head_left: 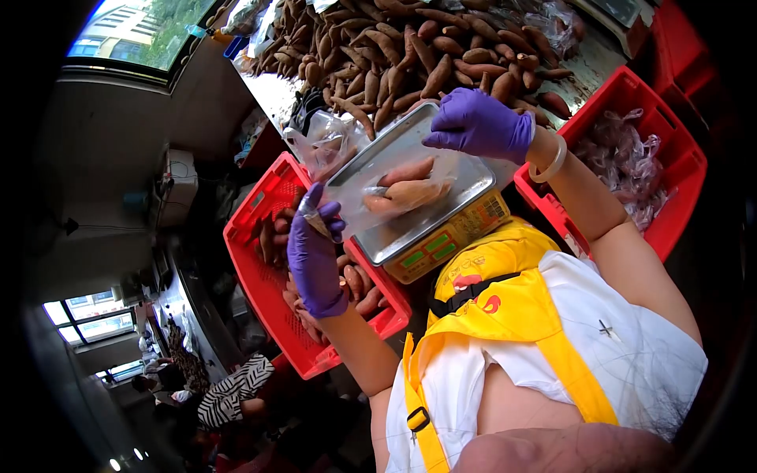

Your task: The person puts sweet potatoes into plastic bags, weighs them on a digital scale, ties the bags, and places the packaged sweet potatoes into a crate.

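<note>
Both my hands wear purple gloves. My left hand point(315, 256) is closed in a pinch on one side of a clear plastic bag point(449, 175). My right hand point(482, 124) is closed at the bag's other side, its fingertips partly hidden. Inside the bag, a few sweet potatoes point(406, 195) lie over the metal pan point(377, 246) of a digital scale. Whether the bag's weight rests on the pan I cannot tell. The scale's yellow front point(477, 223) with green displays faces me.
A large heap of sweet potatoes point(378, 59) covers the table behind the scale. Another filled plastic bag point(327, 142) sits at the pan's far left. A red crate point(331, 363) of sweet potatoes stands left; a red crate point(684, 158) with crumpled plastic bags stands right.
</note>
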`<state>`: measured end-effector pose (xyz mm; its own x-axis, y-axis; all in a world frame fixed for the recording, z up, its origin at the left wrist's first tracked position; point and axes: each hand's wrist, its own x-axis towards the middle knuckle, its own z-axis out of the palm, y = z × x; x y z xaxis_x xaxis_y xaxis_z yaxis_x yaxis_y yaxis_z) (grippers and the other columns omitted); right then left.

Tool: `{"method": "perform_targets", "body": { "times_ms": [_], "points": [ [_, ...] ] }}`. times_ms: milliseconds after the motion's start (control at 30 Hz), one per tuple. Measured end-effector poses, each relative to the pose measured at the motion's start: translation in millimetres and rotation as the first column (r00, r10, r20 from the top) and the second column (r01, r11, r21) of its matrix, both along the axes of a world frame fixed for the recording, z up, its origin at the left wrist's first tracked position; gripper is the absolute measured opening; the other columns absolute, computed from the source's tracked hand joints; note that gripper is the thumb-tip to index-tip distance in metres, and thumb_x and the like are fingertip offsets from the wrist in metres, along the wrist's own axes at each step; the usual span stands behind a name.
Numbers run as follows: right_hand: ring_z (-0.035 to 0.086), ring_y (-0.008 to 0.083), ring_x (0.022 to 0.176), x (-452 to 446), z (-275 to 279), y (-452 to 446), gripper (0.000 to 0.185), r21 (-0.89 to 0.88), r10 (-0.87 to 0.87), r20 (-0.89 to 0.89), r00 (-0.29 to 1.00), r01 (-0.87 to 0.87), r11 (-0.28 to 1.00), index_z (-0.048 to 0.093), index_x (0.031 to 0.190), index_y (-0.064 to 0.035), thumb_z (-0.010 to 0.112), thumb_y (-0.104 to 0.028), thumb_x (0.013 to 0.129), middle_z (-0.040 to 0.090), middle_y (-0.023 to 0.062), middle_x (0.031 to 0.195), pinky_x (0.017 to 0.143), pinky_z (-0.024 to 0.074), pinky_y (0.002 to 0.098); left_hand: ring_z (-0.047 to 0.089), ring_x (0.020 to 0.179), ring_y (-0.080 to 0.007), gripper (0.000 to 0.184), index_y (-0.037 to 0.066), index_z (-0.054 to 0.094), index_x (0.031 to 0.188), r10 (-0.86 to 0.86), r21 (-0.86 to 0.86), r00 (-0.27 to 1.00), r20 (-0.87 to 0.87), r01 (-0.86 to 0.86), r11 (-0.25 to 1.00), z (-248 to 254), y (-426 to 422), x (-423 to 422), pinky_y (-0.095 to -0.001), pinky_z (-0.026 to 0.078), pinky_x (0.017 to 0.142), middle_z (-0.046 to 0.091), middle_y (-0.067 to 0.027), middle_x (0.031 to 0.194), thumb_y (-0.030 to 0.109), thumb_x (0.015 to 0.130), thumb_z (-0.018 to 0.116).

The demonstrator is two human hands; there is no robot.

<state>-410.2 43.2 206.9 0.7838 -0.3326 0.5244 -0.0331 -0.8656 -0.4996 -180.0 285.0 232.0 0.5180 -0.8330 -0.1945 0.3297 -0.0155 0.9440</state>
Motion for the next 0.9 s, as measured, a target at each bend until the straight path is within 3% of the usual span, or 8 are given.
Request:
{"method": "perform_targets", "body": {
  "times_ms": [100, 200, 367, 500, 600, 733, 800, 900],
  "points": [
    [0.056, 0.0267, 0.076, 6.8, -4.4, 9.3, 0.019, -0.194, -0.017, -0.187, 0.982, -0.020, 0.981, 0.065, 0.078, -0.0078, 0.069, -0.025, 0.083, 0.057, 0.0091, 0.071, 0.077, 0.0439, 0.0390, 0.058, 0.078, -0.0113, 0.040, 0.002, 0.057, 0.128, 0.025, 0.051, 0.999, 0.022, -0.026, 0.998, -10.1, 7.5, -31.1, -0.0248, 0.045, 0.073, 0.066, -0.0050, 0.093, 0.028, 0.100, 0.046],
    [0.056, 0.0261, 0.083, 13.4, 6.1, 35.7, 0.015, -0.372, -0.132, -0.089, 0.987, 0.089, 0.924, 0.064, 0.088, -0.0089, 0.067, -0.023, 0.083, 0.057, 0.0082, 0.079, 0.082, 0.0426, 0.0395, 0.058, 0.087, -0.0106, 0.049, -0.002, 0.049, 0.135, -0.026, -0.017, 0.968, 0.248, 0.031, 0.999, -13.8, 18.8, -45.7, -0.0249, 0.044, 0.078, 0.066, -0.0076, 0.100, 0.032, 0.100, 0.050],
    [0.062, 0.0281, 0.098, 35.4, 15.2, 82.5, 0.017, -0.085, 0.208, -0.201, 0.957, -0.228, 0.970, 0.067, 0.098, -0.0093, 0.065, -0.018, 0.084, 0.065, 0.0121, 0.112, 0.083, 0.0484, 0.0376, 0.060, 0.089, -0.0136, 0.049, 0.000, 0.051, 0.135, -0.009, -0.026, 0.956, 0.294, 0.018, 0.999, -11.1, 26.4, -47.4, -0.0275, 0.045, 0.081, 0.067, -0.0078, 0.102, 0.035, 0.101, 0.047],
    [0.062, 0.0314, 0.105, 50.7, -28.1, 81.7, 0.024, -0.222, 0.191, -0.249, 0.950, -0.248, 0.943, 0.068, 0.106, -0.0077, 0.064, -0.014, 0.083, 0.062, 0.0073, 0.124, 0.084, 0.0512, 0.0385, 0.061, 0.097, -0.0148, 0.045, -0.001, 0.051, 0.134, 0.072, -0.024, 0.949, 0.308, -0.067, 0.997, -12.9, 32.4, -49.5, -0.0268, 0.046, 0.085, 0.066, -0.0070, 0.108, 0.029, 0.100, 0.050],
    [0.063, 0.0332, 0.098, 44.9, -32.9, 78.8, 0.029, 0.053, 0.174, -0.303, 0.937, -0.165, 0.985, 0.066, 0.112, -0.0078, 0.062, -0.014, 0.084, 0.062, 0.0087, 0.124, 0.083, 0.0511, 0.0381, 0.059, 0.105, -0.0158, 0.038, -0.002, 0.056, 0.127, 0.172, 0.039, 0.929, 0.329, -0.195, 0.980, -22.3, 46.9, -43.6, -0.0268, 0.046, 0.092, 0.063, -0.0087, 0.120, 0.019, 0.096, 0.060],
    [0.063, 0.0374, 0.086, 44.3, -34.7, 74.6, 0.023, -0.009, 0.103, -0.355, 0.929, -0.113, 0.994, 0.064, 0.105, -0.0044, 0.061, -0.018, 0.086, 0.065, 0.0179, 0.101, 0.078, 0.0509, 0.0408, 0.060, 0.090, -0.0109, 0.044, -0.001, 0.059, 0.117, 0.332, 0.005, 0.812, 0.479, -0.381, 0.925, -14.8, 42.0, -52.9, -0.0244, 0.049, 0.081, 0.063, -0.0070, 0.108, 0.023, 0.085, 0.075],
    [0.063, 0.0382, 0.083, 45.9, -41.1, 73.0, 0.021, -0.069, 0.027, -0.396, 0.918, -0.059, 0.996, 0.064, 0.098, -0.0029, 0.061, -0.020, 0.086, 0.066, 0.0201, 0.089, 0.075, 0.0506, 0.0424, 0.059, 0.094, -0.0141, 0.059, 0.000, 0.056, 0.121, 0.373, -0.087, 0.649, 0.663, -0.428, 0.900, -10.9, 34.5, -60.9, -0.0261, 0.048, 0.083, 0.060, -0.0079, 0.115, 0.028, 0.077, 0.082],
    [0.064, 0.0381, 0.083, 50.9, -54.8, 72.5, 0.023, -0.035, -0.038, -0.495, 0.868, 0.024, 0.999, 0.065, 0.098, -0.0031, 0.062, -0.023, 0.086, 0.066, 0.0201, 0.090, 0.076, 0.0507, 0.0431, 0.055, 0.106, -0.0298, 0.076, 0.000, 0.053, 0.123, 0.148, -0.076, 0.178, 0.973, -0.359, 0.930, -19.9, 20.6, -56.3, -0.0380, 0.042, 0.093, 0.057, -0.0155, 0.116, 0.040, 0.068, 0.085]
  ]
}}
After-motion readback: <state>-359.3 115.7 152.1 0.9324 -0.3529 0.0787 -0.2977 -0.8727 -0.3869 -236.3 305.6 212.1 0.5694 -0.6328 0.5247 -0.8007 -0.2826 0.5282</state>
